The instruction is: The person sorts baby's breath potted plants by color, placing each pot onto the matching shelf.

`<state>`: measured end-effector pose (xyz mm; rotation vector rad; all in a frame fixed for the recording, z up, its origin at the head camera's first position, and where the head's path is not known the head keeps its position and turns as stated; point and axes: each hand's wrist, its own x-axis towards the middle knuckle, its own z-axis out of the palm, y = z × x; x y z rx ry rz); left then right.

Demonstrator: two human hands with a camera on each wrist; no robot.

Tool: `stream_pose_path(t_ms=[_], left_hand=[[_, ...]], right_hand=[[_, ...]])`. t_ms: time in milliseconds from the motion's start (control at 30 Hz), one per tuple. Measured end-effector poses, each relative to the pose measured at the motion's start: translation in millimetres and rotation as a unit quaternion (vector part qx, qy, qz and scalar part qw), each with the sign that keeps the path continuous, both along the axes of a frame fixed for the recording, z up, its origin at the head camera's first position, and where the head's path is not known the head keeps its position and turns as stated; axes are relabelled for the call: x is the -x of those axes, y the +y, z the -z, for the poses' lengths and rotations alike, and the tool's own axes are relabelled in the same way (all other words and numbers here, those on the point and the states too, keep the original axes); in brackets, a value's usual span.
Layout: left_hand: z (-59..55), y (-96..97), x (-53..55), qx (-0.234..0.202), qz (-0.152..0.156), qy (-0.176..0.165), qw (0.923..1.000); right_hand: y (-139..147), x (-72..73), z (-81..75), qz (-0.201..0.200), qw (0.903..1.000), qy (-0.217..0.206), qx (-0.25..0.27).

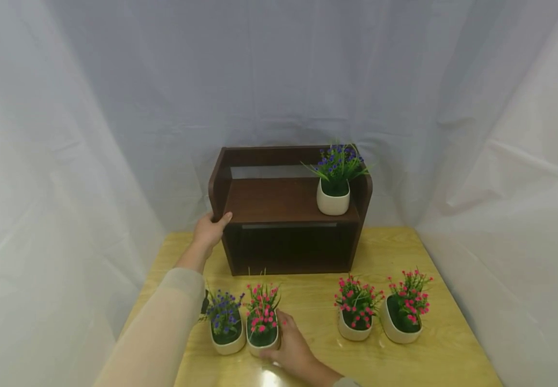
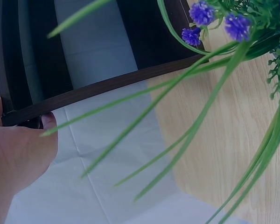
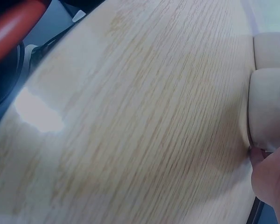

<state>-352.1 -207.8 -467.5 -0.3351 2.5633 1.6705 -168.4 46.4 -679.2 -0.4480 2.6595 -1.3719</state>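
Note:
At the left side of a dark brown two-tier wooden shelf (image 1: 274, 200), my left hand (image 1: 207, 232) grips the side panel, thumb over its front edge. The left wrist view shows the same hand (image 2: 25, 154) at the dark board's end. My right hand (image 1: 294, 346) holds a white pot of pink artificial flowers (image 1: 262, 312) from its right side, fingers and thumb around the pot. In the right wrist view the white pot (image 3: 268, 107) is close over or on the table. Just left of it stands a white pot with purple flowers (image 1: 225, 317).
Another purple-flowered pot (image 1: 333, 203) stands at the right end of the upper shelf. Two pink-flowered pots, a nearer-centre one (image 1: 354, 332) and a farther-right one (image 1: 401, 334), stand on the wooden table (image 1: 317, 355). A pale curtain (image 1: 279, 70) hangs behind and at both sides.

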Motion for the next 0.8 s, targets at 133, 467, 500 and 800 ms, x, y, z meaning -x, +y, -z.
stream_pose_path(t_ms=[133,467,500,800], left_hand=[[-0.8,-0.4,-2.0,0.001,-0.001,0.001,1.0],[-1.7,-0.1,-2.1,0.0,-0.005,0.008,1.0],[-2.1,0.0,-2.4,0.0,-0.004,0.008,1.0],[-0.1,0.9,-3.1,0.003,-0.005,0.006,1.0]], right_hand=[[-2,-0.8,-2.4,0.004,1.0,-0.005,-0.001],[-2,3.1,-3.9,0.019,0.9994,-0.018,0.021],[-1,4.8,-3.9,0.021,0.9993,-0.017,0.024],[7,34.9,-8.8,0.044,0.9984,-0.008,0.034]])
